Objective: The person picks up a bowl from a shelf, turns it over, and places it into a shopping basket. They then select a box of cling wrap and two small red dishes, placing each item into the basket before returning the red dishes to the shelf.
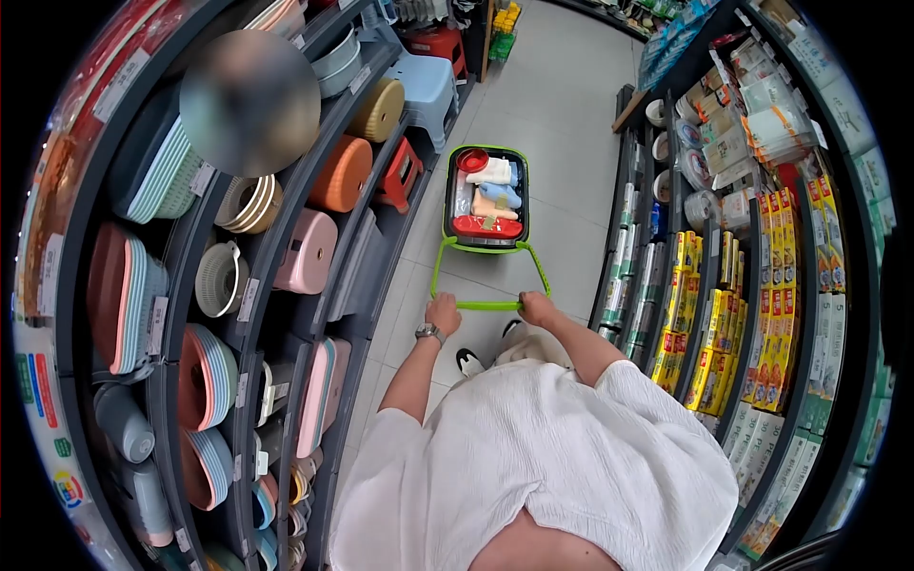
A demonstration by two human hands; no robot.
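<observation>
My left hand (443, 313), with a watch on the wrist, is closed around the left end of a bright green handle (486, 305). At the other end, my right hand (536, 309) grips the same bar. The handle belongs to a black shopping basket (446, 205) with a green rim, which sits in front of me at floor level. Inside it lie a red round container (471, 160), a white soft-looking item (491, 172), a blue item (499, 194), a peach-coloured item (493, 208) and a red package (487, 226).
Shelves on the left hold plastic basins (208, 376), an orange round stool (343, 174), a pink stool (307, 252) and a light blue stool (422, 88). Right-hand shelves carry yellow boxes (683, 276) and packaged goods. A tiled aisle (562, 105) runs ahead between them.
</observation>
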